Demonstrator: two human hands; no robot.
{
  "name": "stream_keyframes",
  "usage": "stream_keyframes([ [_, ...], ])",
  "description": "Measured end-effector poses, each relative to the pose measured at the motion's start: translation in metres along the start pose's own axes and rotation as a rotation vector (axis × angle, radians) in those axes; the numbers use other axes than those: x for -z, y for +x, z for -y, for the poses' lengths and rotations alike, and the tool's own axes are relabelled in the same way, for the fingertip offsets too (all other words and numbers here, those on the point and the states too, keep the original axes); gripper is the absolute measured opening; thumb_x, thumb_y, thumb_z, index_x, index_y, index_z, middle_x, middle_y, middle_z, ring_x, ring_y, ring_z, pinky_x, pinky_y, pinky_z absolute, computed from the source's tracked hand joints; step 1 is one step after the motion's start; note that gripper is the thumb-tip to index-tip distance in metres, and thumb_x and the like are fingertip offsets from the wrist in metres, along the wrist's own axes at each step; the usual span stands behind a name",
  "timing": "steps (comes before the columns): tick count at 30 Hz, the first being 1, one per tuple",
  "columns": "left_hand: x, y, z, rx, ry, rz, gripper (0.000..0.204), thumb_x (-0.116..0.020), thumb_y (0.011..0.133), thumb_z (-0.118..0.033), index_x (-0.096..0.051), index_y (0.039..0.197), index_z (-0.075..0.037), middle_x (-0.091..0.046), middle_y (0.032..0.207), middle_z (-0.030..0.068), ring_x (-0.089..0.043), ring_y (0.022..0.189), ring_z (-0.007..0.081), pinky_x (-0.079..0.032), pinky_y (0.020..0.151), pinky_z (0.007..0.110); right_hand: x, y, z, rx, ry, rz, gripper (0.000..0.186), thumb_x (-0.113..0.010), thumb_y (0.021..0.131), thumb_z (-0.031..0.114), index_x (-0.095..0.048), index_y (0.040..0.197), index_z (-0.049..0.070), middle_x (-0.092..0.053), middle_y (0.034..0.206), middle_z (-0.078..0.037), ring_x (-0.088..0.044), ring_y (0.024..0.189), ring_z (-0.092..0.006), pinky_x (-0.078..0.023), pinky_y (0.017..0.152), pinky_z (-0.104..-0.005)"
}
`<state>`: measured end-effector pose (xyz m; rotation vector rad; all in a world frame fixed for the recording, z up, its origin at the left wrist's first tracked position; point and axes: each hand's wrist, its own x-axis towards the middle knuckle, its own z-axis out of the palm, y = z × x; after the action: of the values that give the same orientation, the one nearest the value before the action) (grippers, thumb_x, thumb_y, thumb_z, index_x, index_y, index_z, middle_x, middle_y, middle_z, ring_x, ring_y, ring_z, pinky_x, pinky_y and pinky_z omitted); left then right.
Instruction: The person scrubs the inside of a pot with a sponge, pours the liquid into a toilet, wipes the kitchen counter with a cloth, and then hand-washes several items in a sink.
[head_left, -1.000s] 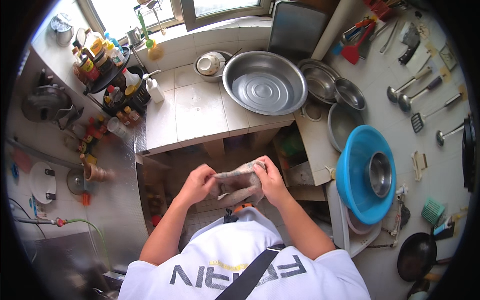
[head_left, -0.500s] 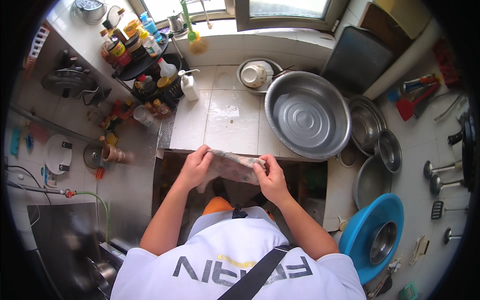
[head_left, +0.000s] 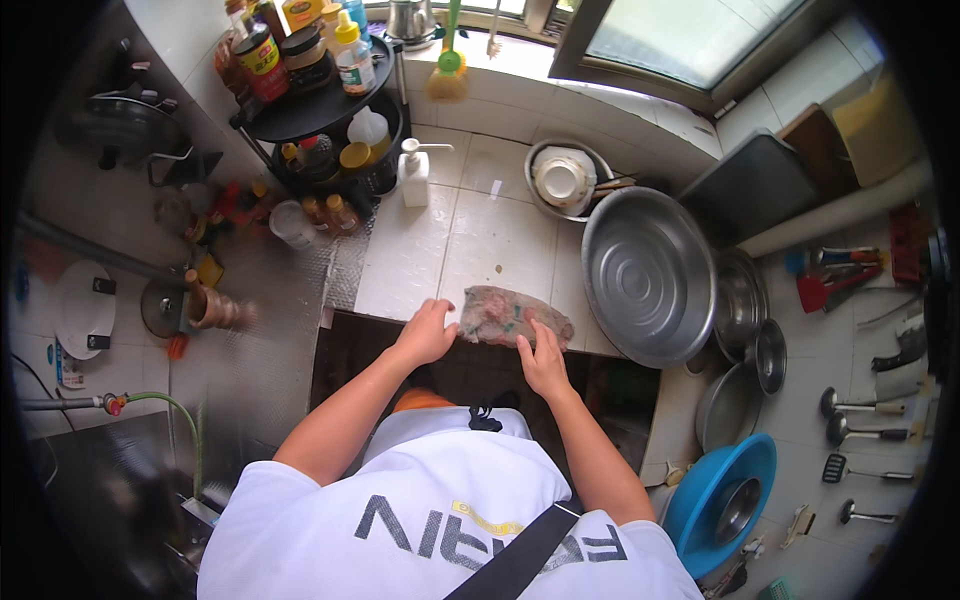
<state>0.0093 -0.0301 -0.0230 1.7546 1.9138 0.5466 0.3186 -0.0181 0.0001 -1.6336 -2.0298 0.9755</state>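
Fingers of the left hand (head_left: pixel 428 335) are curled loosely over the left end of a crumpled grey-pink cloth (head_left: pixel 512 316); fingers of the right hand (head_left: pixel 543 362) lie extended and flat, pressing on the cloth's near right edge. Whether either hand actually pinches the fabric cannot be told — both are in contact with it.

The cloth lies on the white tiled counter (head_left: pixel 480 240) at its near edge, just above the dark opening beneath the counter.

Reference positions, taken from the cloth:
- 3 o'clock: a large steel basin (head_left: pixel 648 275), just beside the cloth, not touching it.
- 1 o'clock: a smaller steel bowl (head_left: pixel 545 160) holding a white bowl (head_left: pixel 562 177), well apart.
- 11 o'clock: a white pump bottle (head_left: pixel 413 172) standing upright, and beside it a black round rack (head_left: pixel 310 115) loaded with sauce bottles and jars.
- 4 o'clock: stacked steel pans, then a blue basin (head_left: pixel 705 490) with a steel bowl in it, lower right.

Both forearms enter from the lower edge — the person wears a white shirt with a dark strap across it.
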Motion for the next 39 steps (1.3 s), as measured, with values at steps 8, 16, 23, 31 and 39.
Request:
stream_keyframes([
  [8, 0.082, -0.066, 0.086, 0.093, -0.297, 0.413, 0.027, -0.075, 0.110, -0.022, -0.079, 0.122, 0.002, -0.082, 0.117, 0.0200, -0.080, 0.108, 0.0339, -0.063, 0.096, 0.045, -0.071, 0.092, -0.037, -0.450, -0.345, -0.337, 0.093, -0.059, 0.115, 0.061, -0.038, 0.172, -0.009, -0.024, 0.186, -0.037, -0.020, 0.174, -0.0571, -0.019, 0.141, -0.0660],
  [16, 0.130, -0.124, 0.159, 0.287, -0.378, 0.063, 0.022, -0.074, 0.109, -0.020, -0.078, 0.116, 0.000, -0.081, 0.110, 0.0172, -0.079, 0.097, 0.0321, -0.063, 0.089, 0.044, -0.115, 0.168, 0.021, 0.011, -0.527, -0.159, 0.084, -0.067, 0.111, 0.055, -0.046, 0.163, -0.007, -0.027, 0.187, -0.032, -0.021, 0.174, -0.0535, -0.021, 0.139, -0.0713],
  [23, 0.128, -0.123, 0.120, 0.302, -0.371, 0.130, 0.023, -0.074, 0.111, -0.020, -0.079, 0.119, 0.001, -0.082, 0.111, 0.0150, -0.078, 0.099, 0.0267, -0.063, 0.091, 0.041, -0.172, 0.170, 0.083, 0.552, -0.308, 0.059, 0.062, -0.079, 0.106, 0.043, -0.060, 0.150, 0.003, -0.034, 0.184, -0.029, -0.033, 0.172, -0.0476, -0.030, 0.137, -0.0690],
  [31, 0.127, -0.122, 0.077, 0.255, -0.284, 0.226, 0.023, -0.075, 0.111, -0.020, -0.079, 0.121, 0.001, -0.082, 0.113, 0.0152, -0.079, 0.100, 0.0269, -0.063, 0.091, 0.041, -0.073, 0.150, -0.034, 0.100, -0.507, -0.220, 0.095, -0.066, 0.108, 0.066, -0.037, 0.184, 0.018, -0.017, 0.194, -0.023, -0.017, 0.180, -0.0376, -0.012, 0.145, -0.0590],
  [39, 0.115, -0.151, 0.042, 0.348, -0.274, 0.196, 0.024, -0.075, 0.111, -0.020, -0.079, 0.120, 0.002, -0.082, 0.112, 0.0167, -0.079, 0.101, 0.0282, -0.063, 0.093, 0.042, -0.040, 0.064, -0.099, -0.028, -0.472, -0.283, 0.076, -0.063, 0.114, 0.042, -0.042, 0.182, 0.015, -0.028, 0.193, -0.018, -0.026, 0.177, -0.0376, -0.018, 0.144, -0.0575],
])
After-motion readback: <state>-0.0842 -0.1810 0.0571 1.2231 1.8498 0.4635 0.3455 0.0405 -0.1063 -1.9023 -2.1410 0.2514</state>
